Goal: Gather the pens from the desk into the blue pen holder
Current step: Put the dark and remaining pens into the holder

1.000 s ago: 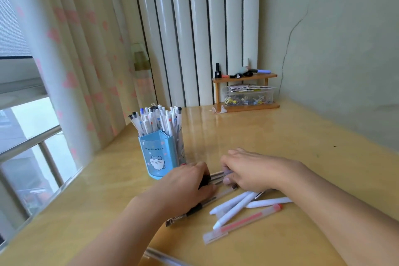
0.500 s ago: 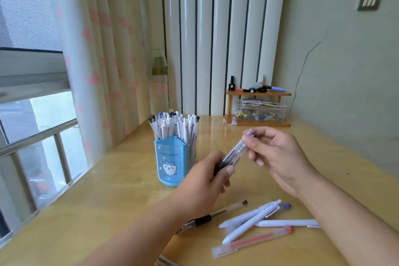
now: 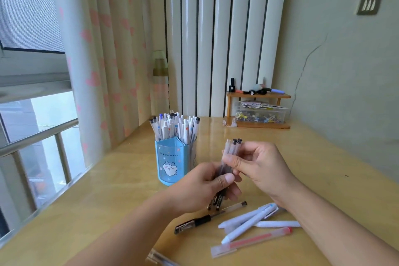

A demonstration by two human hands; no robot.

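The blue pen holder [image 3: 170, 161], printed with a white cat, stands on the wooden desk [image 3: 323, 168] crammed with several pens. Just to its right, above the desk, both hands hold a small bundle of clear pens [image 3: 232, 148] nearly upright. My left hand [image 3: 207, 185] grips the bundle's lower part; my right hand [image 3: 262, 167] pinches it near the top. Below the hands lie a black-grip clear pen [image 3: 207, 218], several white pens [image 3: 248, 221] and a red pen [image 3: 252, 242].
A small wooden shelf [image 3: 258, 95] with a clear box of clips [image 3: 260, 114] stands at the back by the wall. A curtain [image 3: 101, 49] and a window rail [image 3: 38, 134] border the desk's left edge. Another clear pen [image 3: 159, 258] lies at the bottom edge.
Both hands have risen from the desk with the clear pens. The bundle has turned from slanted to nearly upright, and the hands have drawn closer together around it.
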